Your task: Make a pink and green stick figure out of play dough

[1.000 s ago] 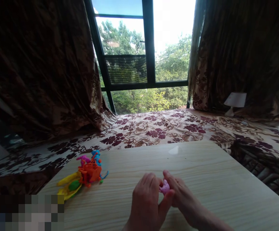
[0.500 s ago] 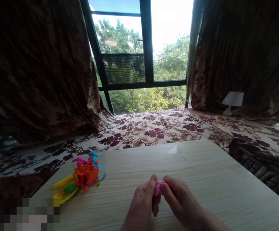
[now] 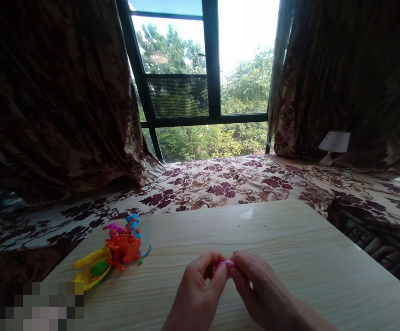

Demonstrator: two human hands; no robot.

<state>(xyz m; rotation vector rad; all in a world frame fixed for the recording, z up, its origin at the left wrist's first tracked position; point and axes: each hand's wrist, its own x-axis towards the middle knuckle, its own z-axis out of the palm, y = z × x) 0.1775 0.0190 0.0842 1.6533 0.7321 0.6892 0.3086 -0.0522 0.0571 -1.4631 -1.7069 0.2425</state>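
Observation:
Between my two hands, just above the wooden table, is a small lump of pink modelling clay. My left hand pinches it from the left with thumb and fingers. From the right, the fingertips of my right hand close on the same lump. Much of the clay is hidden behind the fingers. Off to the left lies a cluster of bright clay pieces: an orange clump, a blue piece, a magenta piece and a yellow piece beside a green oval lump.
Beyond the table stretches a ledge covered in floral cloth, below a window between dark curtains. A small white lamp stands on the ledge at right. Pixel blocks cover the lower left corner.
My left hand has turned and its thumb now presses against the front of the pink clay. Less of the lump shows between my fingers. The clay pieces on the left stay in place.

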